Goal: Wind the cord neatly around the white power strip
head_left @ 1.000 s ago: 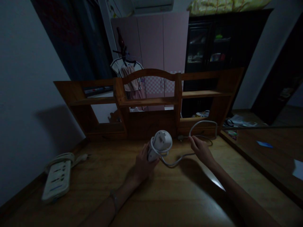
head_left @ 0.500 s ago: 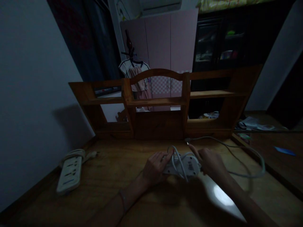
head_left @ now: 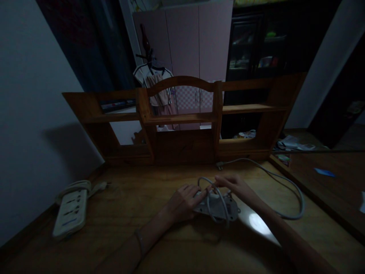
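A white power strip (head_left: pixel 221 207) lies flat on the wooden desk (head_left: pixel 148 228) in front of me, with its grey cord (head_left: pixel 288 188) looped over it and trailing off to the right. My left hand (head_left: pixel 182 199) grips the strip's left end with curled fingers. My right hand (head_left: pixel 232 184) hovers over the strip and pinches a loop of the cord just above it. The cord's plug (head_left: pixel 219 166) rests near the foot of the desk hutch.
A second white power strip (head_left: pixel 70 211) with its coiled cord lies at the desk's left edge by the wall. A wooden hutch with shelves (head_left: pixel 182 118) stands along the back. Papers sit on a side surface (head_left: pixel 293 144) at the right.
The strip, held upright a second ago, now lies flat on the desk. My right hand has moved in from the right, bringing the cord over the strip.
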Tool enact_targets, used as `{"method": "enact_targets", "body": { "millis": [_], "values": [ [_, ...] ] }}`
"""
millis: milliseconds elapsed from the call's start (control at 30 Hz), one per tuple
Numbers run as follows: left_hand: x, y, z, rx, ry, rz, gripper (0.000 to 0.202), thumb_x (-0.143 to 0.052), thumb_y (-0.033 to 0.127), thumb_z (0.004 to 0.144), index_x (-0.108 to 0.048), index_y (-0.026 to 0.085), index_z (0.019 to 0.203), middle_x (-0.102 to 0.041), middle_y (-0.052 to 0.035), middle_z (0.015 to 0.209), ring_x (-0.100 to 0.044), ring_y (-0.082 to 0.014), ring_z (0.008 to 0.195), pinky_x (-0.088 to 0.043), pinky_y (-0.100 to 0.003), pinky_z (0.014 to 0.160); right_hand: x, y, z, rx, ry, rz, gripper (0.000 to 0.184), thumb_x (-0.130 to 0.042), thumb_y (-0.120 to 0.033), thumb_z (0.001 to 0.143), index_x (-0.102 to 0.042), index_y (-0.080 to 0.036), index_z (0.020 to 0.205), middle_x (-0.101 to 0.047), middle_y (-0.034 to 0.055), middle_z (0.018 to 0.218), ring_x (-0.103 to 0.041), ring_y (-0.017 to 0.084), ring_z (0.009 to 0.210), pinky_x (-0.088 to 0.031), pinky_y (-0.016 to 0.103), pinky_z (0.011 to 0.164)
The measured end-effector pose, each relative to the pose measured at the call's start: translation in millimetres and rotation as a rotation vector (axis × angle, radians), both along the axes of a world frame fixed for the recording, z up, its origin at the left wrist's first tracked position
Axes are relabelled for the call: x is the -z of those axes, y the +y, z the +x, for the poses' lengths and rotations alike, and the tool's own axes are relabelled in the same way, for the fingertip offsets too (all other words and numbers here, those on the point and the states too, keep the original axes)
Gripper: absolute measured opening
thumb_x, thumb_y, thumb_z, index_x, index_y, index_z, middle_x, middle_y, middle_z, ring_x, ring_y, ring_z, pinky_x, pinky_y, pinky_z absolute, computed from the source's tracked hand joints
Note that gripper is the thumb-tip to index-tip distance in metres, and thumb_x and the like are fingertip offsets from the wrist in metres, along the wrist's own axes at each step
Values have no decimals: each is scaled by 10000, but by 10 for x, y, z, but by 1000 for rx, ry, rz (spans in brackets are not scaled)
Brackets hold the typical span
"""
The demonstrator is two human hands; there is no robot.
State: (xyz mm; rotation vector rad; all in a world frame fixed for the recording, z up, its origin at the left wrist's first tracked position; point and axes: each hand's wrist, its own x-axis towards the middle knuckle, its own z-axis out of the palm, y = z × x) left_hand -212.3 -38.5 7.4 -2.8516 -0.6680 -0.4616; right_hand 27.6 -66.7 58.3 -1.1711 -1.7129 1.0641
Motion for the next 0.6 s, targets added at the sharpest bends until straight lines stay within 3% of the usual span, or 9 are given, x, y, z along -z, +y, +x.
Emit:
{"method": "enact_targets", "body": {
  "millis": [133,367,500,600],
  "values": [
    [7,-3,-1,-38,-40,-16,643,-614,334,782,-401,221,1378,-593,-124,1118,-568,-294,1017,-467,-420,853,1,-31,-27,-17,-129,150,318,-613,-489,836,-735,-198,874,-701,62,951,-639,219,910,-475,343,854],
    [41,-15,27,-136,-101,-79,758,-629,269,762,-307,253,1449,-585,-106,1137,-566,-276,1009,-467,-393,851,76,51,90,15,-65,305,225,-587,-365,879,-720,-184,870,-675,60,970,-617,201,933,-455,306,839],
    [78,46,7,-290,-208,-140,695,-627,303,786,-359,268,1426,-588,-89,1132,-572,-268,1010,-465,-386,866,54,74,140,167,120,254,242,-572,-385,892,-706,-192,949,-674,44,967,-592,182,900,-436,276,794],
    [107,130,-36,-431,-342,-198,790,-667,307,753,-307,292,1456,-587,-86,1173,-589,-267,1008,-480,-382,855,75,112,185,333,277,220,268,-584,-403,880,-693,-200,1017,-675,39,973,-575,169,862,-426,254,745]
  ]
}}
